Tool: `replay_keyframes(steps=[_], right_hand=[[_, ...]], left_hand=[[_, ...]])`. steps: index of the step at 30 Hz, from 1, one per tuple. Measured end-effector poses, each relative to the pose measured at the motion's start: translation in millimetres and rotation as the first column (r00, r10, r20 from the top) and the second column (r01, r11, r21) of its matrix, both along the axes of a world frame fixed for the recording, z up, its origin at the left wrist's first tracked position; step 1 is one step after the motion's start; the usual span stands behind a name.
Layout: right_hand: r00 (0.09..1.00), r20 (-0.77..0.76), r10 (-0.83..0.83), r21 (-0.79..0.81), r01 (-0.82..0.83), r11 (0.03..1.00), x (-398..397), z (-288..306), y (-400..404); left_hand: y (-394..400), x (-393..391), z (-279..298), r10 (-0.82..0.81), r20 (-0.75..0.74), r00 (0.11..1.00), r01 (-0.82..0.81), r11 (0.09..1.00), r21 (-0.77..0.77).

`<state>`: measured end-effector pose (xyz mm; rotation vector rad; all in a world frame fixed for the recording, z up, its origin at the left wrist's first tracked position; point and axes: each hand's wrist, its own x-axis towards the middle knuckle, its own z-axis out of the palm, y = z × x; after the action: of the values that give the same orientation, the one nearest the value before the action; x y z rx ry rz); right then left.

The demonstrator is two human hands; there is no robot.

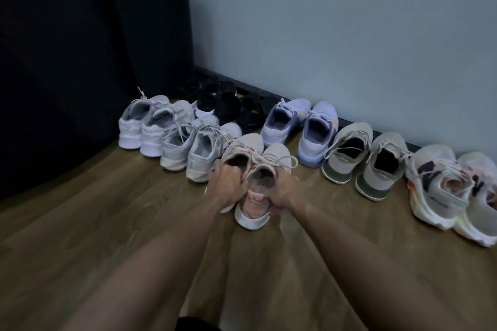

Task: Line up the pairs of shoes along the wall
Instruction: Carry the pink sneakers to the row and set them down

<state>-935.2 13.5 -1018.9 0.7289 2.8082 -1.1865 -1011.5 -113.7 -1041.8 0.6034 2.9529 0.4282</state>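
A pair of pale pink-beige sneakers sits in the middle of the wooden floor, toes toward the wall. My left hand [228, 183] grips the heel collar of the left sneaker [243, 148]. My right hand [281, 189] grips the heel side of the right sneaker [271, 161], whose white heel sole faces me. Along the wall to the right stand a lavender pair [298, 126], a beige pair with green soles [363, 158] and a white multicolour pair [451, 191]. To the left are a grey pair [193, 148] and a white pair [145, 126].
Black shoes and sandals [226, 102] lie jumbled in the corner by the dark skirting board [349, 119]. A dark sofa [80, 48] fills the left side. The grey-blue wall [349, 35] runs back right. Bare wooden floor [107, 209] lies before me.
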Motion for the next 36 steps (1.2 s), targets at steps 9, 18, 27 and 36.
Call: replay_keyframes(steps=[9,18,27,36], right_hand=[[0.995,-0.038,-0.093,0.076,0.096,0.992,-15,-14,14],[0.971,-0.234,0.053,0.473,0.066,0.879,-76,27,5],[0.71,0.564,0.422,-0.188,-0.387,0.903,-139,26,-15],[0.879,0.311,0.362,0.701,-0.469,0.538,-134,-10,-15]], left_hand=[[-30,-47,12,-0.14,-0.034,0.99,0.141,0.894,0.425],[-53,-118,24,0.396,0.038,0.917,-0.395,0.918,-0.039],[-21,-145,1,0.579,0.199,0.79,-0.578,0.813,-0.072],[-23,-148,-11,0.647,0.099,0.756,-0.654,0.755,0.06]])
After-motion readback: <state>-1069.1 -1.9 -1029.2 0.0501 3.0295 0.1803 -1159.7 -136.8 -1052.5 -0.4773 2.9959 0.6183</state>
